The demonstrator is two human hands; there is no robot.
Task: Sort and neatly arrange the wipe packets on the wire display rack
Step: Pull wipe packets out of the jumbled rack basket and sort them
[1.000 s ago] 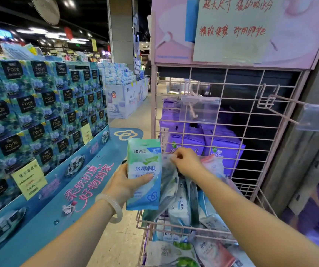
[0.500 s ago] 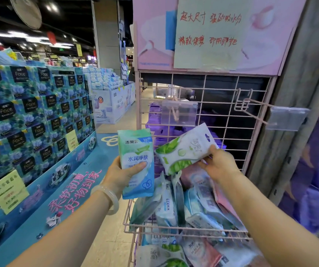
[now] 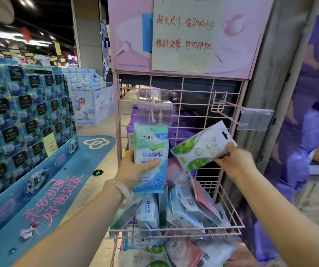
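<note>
The left fingers (image 3: 154,163) are wrapped across the front of a blue packet (image 3: 151,158), thumb over its face, holding it upright in front of the rack (image 3: 181,120). The right fingers (image 3: 229,151) pinch a green packet (image 3: 201,149) at its top edge, near the punched hang slot, so it hangs tilted with its leaf print toward the left hand (image 3: 135,168). The two packets sit just beside each other, above the basket (image 3: 229,207), where more packets (image 3: 189,203) stand and lean in a loose jumble. These look light, soft and slick-skinned, likely to flop and slide; a grip on the stiffer sealed edge should control them best. An empty hook (image 3: 226,105) juts from the grid above the right hand (image 3: 235,162).
</note>
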